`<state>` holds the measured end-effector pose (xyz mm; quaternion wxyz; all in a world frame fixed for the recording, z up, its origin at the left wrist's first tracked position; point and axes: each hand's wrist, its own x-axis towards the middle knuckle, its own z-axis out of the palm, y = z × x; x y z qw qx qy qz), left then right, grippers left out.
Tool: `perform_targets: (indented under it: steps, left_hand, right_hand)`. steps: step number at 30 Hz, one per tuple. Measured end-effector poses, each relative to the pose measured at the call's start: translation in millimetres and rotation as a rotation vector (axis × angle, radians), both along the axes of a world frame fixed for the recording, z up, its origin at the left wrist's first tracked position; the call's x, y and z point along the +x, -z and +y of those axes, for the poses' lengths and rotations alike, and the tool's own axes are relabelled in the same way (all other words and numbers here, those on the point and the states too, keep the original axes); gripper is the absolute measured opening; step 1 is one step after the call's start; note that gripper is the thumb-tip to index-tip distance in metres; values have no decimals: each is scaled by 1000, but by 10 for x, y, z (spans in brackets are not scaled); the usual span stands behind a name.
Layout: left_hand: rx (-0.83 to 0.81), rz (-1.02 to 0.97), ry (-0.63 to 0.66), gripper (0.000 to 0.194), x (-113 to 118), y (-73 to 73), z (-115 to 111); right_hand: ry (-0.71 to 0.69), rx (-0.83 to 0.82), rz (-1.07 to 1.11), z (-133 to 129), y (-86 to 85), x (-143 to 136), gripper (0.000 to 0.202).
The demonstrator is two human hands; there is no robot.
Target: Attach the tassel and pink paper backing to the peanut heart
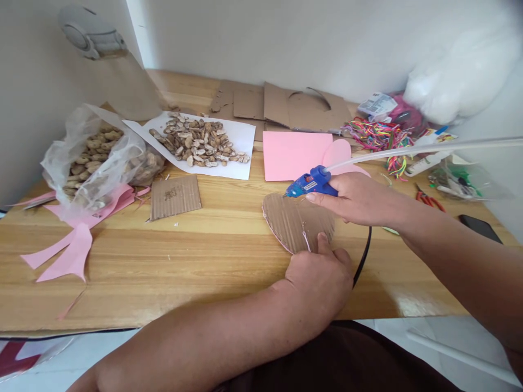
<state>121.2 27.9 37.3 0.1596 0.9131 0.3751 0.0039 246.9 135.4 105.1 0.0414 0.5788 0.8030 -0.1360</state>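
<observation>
The glue gun [311,183] is bright blue with a white label, and the glue stick [425,147] trailing right is milky white. Beneath its nozzle, the cardboard disc [288,218] is brown, striped with parallel ribs and edged in pink at the near left. Yellow-brown wood grain streaks the table [196,288]. Farther off, a pale pink sheet [292,156] neighbours a white sheet [241,170] bearing tan and cream shells [196,142]. Far right, strings [373,133] mix red, yellow, green and pink; nearer, pliers [430,199] show red handles.

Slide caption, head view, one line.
Right hand holds a glue gun at the edge of cardboard held by left hand.
</observation>
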Motion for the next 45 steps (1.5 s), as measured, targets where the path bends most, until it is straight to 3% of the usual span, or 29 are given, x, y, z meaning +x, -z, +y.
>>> perform_targets:
  steps: [23,31,38,41,45]
  left_hand:
    - [30,-29,-26,43,5,45,-5]
    - [79,-83,-80,35,2,92,-58]
    - [85,-59,-36,45,-9,81,-16]
    - [66,-57,-7,47,-40,56,45]
    - [65,-100,-48,23,-64,41,117]
  right_hand:
    - [-102,18,3,-105,-73,223,44]
    - [-49,23,-11,-36,-23,49,47]
    - [-47,8,37,78,24,-177,48]
    - [12,-9,131,31,7,-170,46]
    - [147,-45,452,-259,-51,-11,43]
